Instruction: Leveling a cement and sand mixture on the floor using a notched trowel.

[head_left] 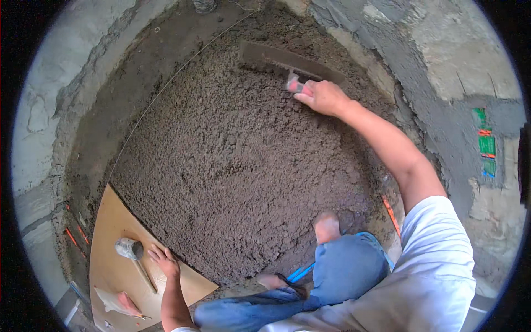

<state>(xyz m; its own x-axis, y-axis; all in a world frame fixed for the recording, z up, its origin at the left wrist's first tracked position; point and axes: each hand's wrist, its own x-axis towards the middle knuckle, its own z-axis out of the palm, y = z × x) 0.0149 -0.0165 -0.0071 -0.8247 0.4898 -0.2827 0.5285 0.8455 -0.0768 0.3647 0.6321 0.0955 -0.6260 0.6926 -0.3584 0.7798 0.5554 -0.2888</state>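
We clamp our right hand (326, 98) on a long flat grey pink-handled trowel (293, 62), its blade just beyond, running left-right over far grainy brown mortar (238, 144); our farther left hand (165, 262) rests spread on smooth tan board (108, 224)

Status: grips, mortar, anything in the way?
Right grip on trowel, far side of mortar. Left grip on panel. Mortar rough. Mallet, bag on panel.
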